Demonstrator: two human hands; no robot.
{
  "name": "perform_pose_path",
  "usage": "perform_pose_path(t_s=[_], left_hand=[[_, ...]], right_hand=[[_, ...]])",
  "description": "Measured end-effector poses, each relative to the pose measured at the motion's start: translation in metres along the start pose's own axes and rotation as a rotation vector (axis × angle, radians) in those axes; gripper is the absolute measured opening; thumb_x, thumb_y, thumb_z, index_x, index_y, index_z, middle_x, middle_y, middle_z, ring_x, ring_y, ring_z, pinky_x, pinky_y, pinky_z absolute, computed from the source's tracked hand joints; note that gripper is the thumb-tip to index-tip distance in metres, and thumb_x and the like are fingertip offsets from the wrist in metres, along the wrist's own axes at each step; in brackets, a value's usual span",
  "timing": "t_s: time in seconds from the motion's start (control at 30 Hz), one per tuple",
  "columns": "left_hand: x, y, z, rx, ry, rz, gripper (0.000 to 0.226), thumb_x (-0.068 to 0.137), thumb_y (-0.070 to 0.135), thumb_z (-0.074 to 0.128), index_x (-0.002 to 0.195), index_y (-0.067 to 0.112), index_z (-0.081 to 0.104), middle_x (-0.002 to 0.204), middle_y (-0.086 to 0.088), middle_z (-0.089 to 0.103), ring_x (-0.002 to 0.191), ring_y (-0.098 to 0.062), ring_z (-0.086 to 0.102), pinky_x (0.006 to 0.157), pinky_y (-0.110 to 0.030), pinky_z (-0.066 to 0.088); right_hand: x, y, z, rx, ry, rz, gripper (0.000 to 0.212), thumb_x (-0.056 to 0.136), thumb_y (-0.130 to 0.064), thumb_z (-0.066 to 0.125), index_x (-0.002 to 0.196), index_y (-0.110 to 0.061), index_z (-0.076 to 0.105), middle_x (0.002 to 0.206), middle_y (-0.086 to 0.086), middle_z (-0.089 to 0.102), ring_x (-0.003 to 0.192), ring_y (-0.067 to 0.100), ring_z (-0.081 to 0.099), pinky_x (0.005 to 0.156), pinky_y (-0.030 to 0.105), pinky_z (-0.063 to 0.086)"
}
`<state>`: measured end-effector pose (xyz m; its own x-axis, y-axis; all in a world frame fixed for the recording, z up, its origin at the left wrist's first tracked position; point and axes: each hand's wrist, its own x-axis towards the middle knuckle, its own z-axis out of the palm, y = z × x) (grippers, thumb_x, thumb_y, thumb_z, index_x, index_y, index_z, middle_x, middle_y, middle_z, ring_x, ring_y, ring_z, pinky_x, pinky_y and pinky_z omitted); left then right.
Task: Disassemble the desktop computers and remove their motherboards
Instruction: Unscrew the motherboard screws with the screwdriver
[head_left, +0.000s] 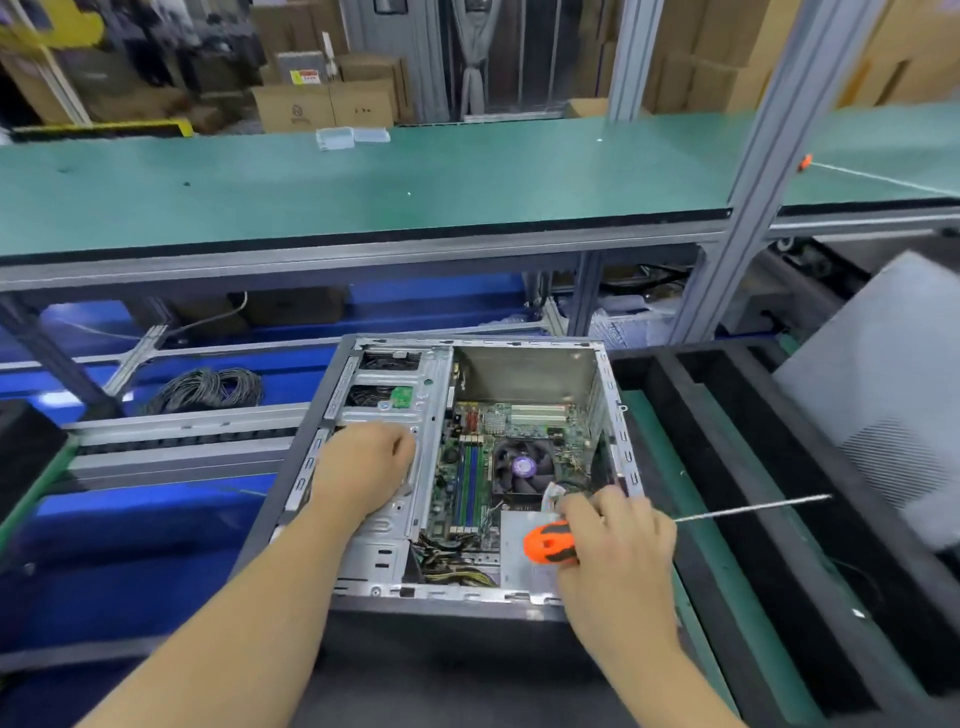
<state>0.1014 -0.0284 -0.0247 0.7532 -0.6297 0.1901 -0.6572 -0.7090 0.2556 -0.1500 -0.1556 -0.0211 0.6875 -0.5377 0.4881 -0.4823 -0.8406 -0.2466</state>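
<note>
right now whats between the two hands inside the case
In the head view, the motherboard lies between the left hand and right hand, with its blue memory slots and cooler fan.

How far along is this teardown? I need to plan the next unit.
Done: the computer case lies open, side panel off. In hand: the right hand holds the screwdriver, its fingers at a cable beside the fan; the left hand rests on the drive cage. Left: the motherboard sits inside.

Bright, even overhead light; soft shadows; wide-angle bend at edges; bg & right edge blurred.
</note>
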Motion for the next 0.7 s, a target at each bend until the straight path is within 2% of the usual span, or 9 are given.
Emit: perform_pose_path(t_s=[0.1,0.23,0.43,0.53,0.63,0.7], left_hand=[[0.002,-0.001,0.0,-0.016,0.0,-0.018,0.039,0.095,0.022,0.049,0.057,0.012,0.045,0.053,-0.005,0.049,0.053,-0.024,0.049,0.052,-0.034,0.042],[-0.002,-0.005,0.004,-0.036,0.046,0.021,0.044,0.093,0.018,0.051,0.053,0.018,0.034,0.048,-0.001,0.041,0.047,-0.018,0.039,0.045,-0.03,0.025],[-0.021,0.008,0.007,0.036,0.062,-0.042,0.045,0.095,0.018,0.052,0.053,0.017,0.038,0.047,0.001,0.043,0.047,-0.024,0.047,0.047,-0.033,0.034],[-0.037,0.027,0.009,0.101,0.006,-0.092,0.042,0.095,0.015,0.052,0.054,0.016,0.042,0.049,0.0,0.047,0.048,-0.022,0.05,0.047,-0.033,0.038],[-0.051,0.06,0.009,0.263,-0.117,-0.156,0.038,0.087,0.002,0.051,0.057,0.019,0.036,0.051,0.006,0.039,0.045,-0.01,0.035,0.048,-0.027,0.031],[-0.057,0.081,0.009,0.287,-0.159,-0.234,0.036,0.08,-0.003,0.051,0.057,0.019,0.032,0.052,0.006,0.033,0.048,-0.01,0.028,0.048,-0.028,0.025]], right_hand=[[-0.013,-0.003,0.003,0.053,0.007,-0.156,0.032,0.05,-0.008,0.056,0.08,-0.014,0.063,0.075,0.002,0.05,0.067,0.03,0.046,0.064,0.038,0.034],[-0.009,0.004,0.009,0.104,0.025,-0.252,0.02,0.06,-0.011,0.044,0.073,-0.011,0.058,0.07,0.003,0.047,0.062,0.029,0.042,0.059,0.038,0.037],[0.021,0.039,0.015,0.168,0.042,-0.327,0.023,0.056,-0.012,0.045,0.073,-0.008,0.06,0.07,0.003,0.05,0.063,0.03,0.046,0.059,0.038,0.039],[0.047,0.062,0.022,0.204,0.0,-0.345,0.026,0.059,-0.013,0.048,0.079,-0.009,0.064,0.073,0.003,0.056,0.066,0.031,0.052,0.063,0.041,0.043],[0.077,0.083,0.033,0.233,-0.074,-0.375,0.029,0.064,-0.015,0.047,0.087,-0.013,0.065,0.08,-0.001,0.061,0.076,0.025,0.053,0.074,0.04,0.037],[0.104,0.092,0.038,0.17,-0.203,-0.349,0.026,0.064,-0.014,0.052,0.086,-0.018,0.064,0.081,-0.005,0.063,0.08,0.023,0.055,0.08,0.035,0.031]])
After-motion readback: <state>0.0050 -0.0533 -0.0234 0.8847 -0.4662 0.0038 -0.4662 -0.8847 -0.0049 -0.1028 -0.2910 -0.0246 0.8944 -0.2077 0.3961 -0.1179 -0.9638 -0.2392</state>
